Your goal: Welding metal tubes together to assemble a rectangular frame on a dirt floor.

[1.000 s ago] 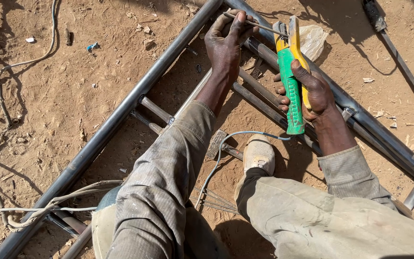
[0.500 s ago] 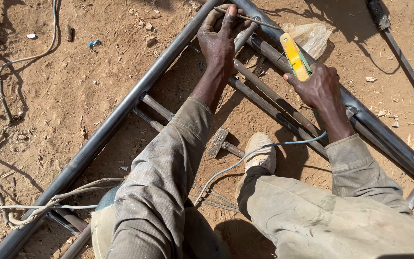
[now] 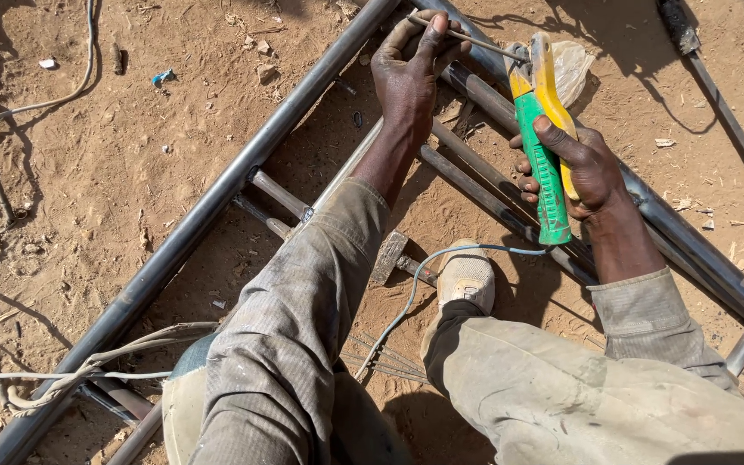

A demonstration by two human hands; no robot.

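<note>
My right hand (image 3: 580,164) grips a green and yellow electrode holder (image 3: 542,146), its jaws pointing up and away from me. A thin welding rod (image 3: 467,36) runs from those jaws toward my left hand (image 3: 411,65), which pinches the rod's far end near the top of the metal tube frame (image 3: 217,194). Both hands hover over the frame's bars lying on sandy ground. A pale cable (image 3: 424,280) trails from the holder's base down past my shoe (image 3: 467,277).
A hammer (image 3: 393,257) lies on the sand between the bars beside my shoe. Several spare rods (image 3: 385,357) lie under my leg. Loose cables (image 3: 10,379) coil at the left. A long dark bar (image 3: 721,103) crosses the upper right.
The right hand lowered the holder half a second ago, then raised it upright again. The rod now sits in the jaws, with the left hand holding its end.
</note>
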